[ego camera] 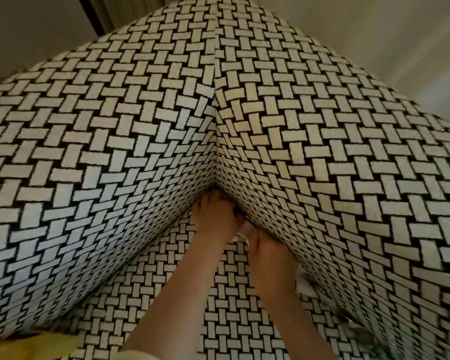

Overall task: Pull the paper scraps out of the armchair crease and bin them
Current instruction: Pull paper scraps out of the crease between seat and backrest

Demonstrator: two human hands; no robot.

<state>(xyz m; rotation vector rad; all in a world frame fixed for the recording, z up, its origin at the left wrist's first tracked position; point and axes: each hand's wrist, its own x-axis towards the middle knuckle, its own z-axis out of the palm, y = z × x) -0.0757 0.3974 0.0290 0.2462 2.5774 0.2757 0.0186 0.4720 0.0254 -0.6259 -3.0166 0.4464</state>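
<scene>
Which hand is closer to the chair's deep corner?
Left. The left hand reaches into the corner; the right hand is farther back over the seat.

Upper left: plain grey-beige wall (pixel 24 42), cut by a dark vertical strip (pixel 92 15); just beside the strip, pale ribbed fabric (pixel 130 9), possibly a curtain, too blurred to tell. Upper right: pale wall (pixel 374 27), brighter toward the lower right edge. Foreground: armchair (pixel 115 126), upholstered in a basketweave of cream rectangles on black, with two padded panels meeting at a vertical seam (pixel 215 113) above the seat (pixel 226 307). Lighting: cool and bluish on the left panel, warmer and yellower on the right.
</scene>
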